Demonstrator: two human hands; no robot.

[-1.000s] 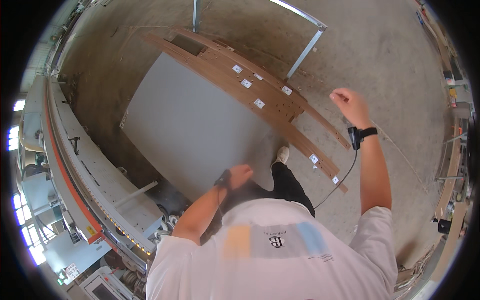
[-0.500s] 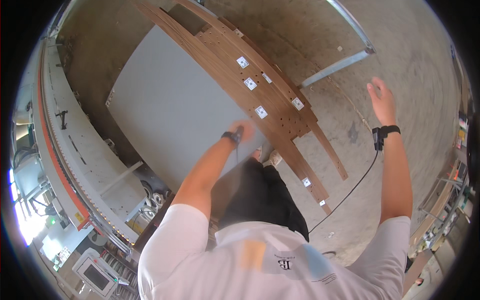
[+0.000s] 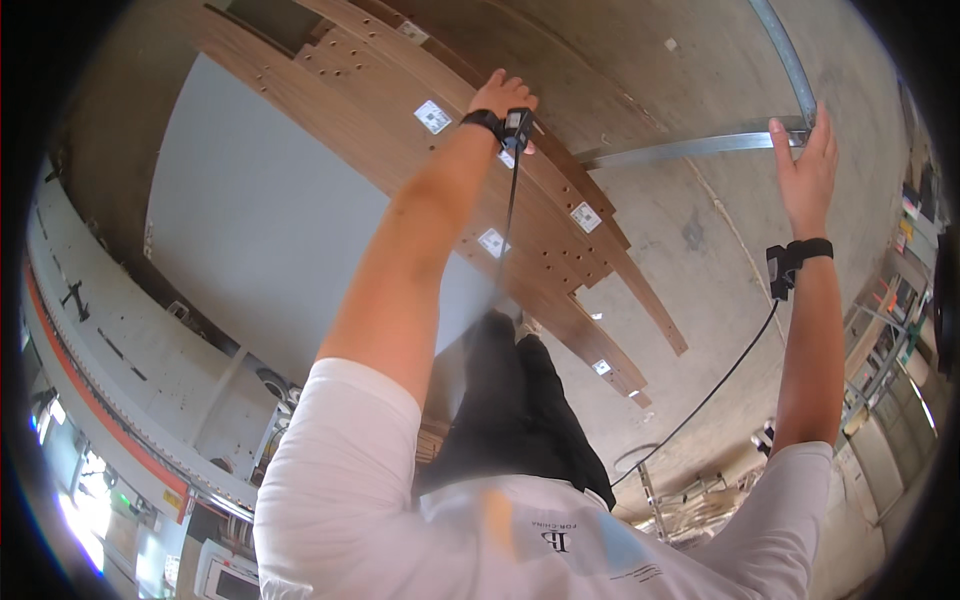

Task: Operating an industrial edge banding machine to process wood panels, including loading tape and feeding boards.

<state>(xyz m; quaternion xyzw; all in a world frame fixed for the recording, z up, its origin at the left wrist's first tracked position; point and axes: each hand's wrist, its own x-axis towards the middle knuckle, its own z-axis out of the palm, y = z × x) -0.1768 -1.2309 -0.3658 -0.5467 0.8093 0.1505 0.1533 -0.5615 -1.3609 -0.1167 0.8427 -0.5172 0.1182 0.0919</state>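
My left hand (image 3: 505,98) is over the far part of the brown wood-grain panels (image 3: 375,95), its fingers spread and its thumb apart. Whether it touches the panel beneath I cannot tell. The panels lie partly overlapping, with drilled holes and white labels (image 3: 433,117), on a large pale grey board (image 3: 260,200). On the right, my right hand (image 3: 808,175) is raised with fingers stretched out and holds nothing. In the picture it overlaps the corner of a metal frame (image 3: 710,145); contact cannot be made out. Black bands with small devices and cables circle both wrists.
A long machine (image 3: 120,330) with a red-orange strip curves along the left side. Concrete floor (image 3: 690,235) shows to the right of the panels. Shelves and various goods (image 3: 885,300) line the far right, and a thin black cable (image 3: 700,405) hangs from my right wrist.
My left hand has moved from the grey board up and across to the far part of the brown panels. My right hand has shifted slightly right, close to the frame corner in the picture.
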